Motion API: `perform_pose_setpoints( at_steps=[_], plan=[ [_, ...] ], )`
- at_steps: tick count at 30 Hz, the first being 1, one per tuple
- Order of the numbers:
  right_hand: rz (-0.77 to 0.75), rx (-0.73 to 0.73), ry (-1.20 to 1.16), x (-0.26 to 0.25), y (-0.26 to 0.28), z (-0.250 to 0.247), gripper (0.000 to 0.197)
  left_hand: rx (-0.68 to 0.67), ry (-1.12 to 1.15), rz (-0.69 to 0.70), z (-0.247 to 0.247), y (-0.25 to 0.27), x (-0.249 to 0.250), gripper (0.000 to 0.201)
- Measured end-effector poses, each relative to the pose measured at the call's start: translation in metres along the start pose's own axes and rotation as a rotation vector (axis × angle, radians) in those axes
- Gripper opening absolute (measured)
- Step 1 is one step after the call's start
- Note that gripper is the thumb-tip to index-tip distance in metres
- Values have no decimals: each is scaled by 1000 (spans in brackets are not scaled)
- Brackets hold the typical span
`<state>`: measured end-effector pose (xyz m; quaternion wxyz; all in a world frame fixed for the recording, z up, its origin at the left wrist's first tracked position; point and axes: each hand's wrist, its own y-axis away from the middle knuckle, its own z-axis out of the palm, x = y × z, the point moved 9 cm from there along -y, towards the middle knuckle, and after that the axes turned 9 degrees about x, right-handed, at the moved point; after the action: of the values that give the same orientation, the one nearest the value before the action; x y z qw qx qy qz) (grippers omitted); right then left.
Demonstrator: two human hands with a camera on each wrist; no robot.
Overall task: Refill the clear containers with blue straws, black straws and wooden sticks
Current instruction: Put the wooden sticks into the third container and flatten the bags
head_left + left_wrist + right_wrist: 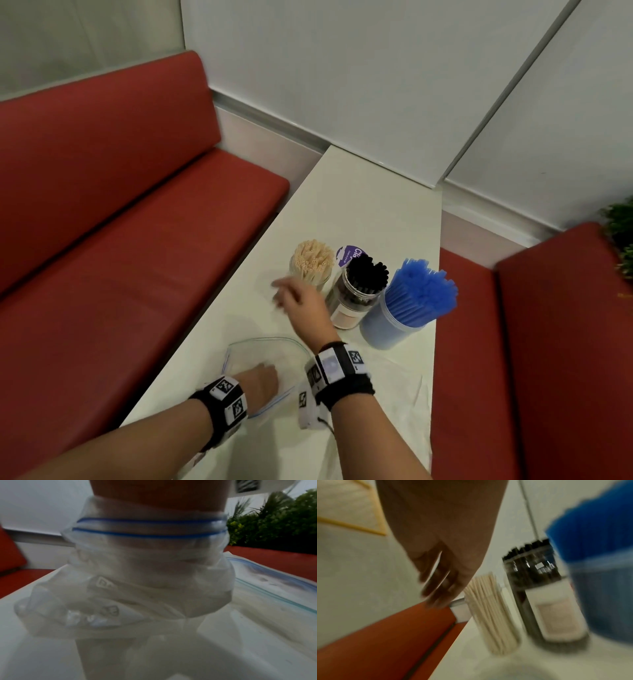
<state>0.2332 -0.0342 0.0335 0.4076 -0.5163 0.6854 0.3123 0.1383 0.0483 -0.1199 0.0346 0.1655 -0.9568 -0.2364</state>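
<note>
Three clear containers stand together on the white table [359,192]. One holds wooden sticks [312,261], one black straws [364,274], one blue straws [419,293]. My right hand [279,291] hovers just left of the wooden sticks [489,609], blurred, fingers spread and holding nothing. The right wrist view shows its fingers [436,588] beside that container, with the black straws [532,568] and blue straws [594,534] to the right. My left hand [265,375] reaches into a clear zip bag [260,353] nearer me. The bag [145,574] wraps the hand and hides its fingers.
Red bench seats [144,240] run along the table's left side and another [548,342] along its right. A second flat zip bag [274,582] lies on the table beside the left hand. A green plant [620,233] sits at far right. Walls close off the far end.
</note>
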Motion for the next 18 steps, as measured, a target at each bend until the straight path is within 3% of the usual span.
perform_pose_setpoints(
  at_steps=[1,3,6,10,13,18],
  plan=[
    [78,-144,-40,11,16,18,23,29,30,-30,-5,-3,-3,41],
    [148,-345,114,35,46,40,23,86,202,-145,-15,-3,-9,38],
    [160,-426,481,76,74,44,31,80,363,-256,-16,2,-18,32],
    [231,-592,816,121,108,39,46,81,379,-312,-2,5,-24,29],
    [210,-527,948,132,118,31,46,120,394,-318,-5,8,-20,26],
    [317,-294,845,142,123,8,49,235,435,-355,-9,13,-18,24]
  ],
)
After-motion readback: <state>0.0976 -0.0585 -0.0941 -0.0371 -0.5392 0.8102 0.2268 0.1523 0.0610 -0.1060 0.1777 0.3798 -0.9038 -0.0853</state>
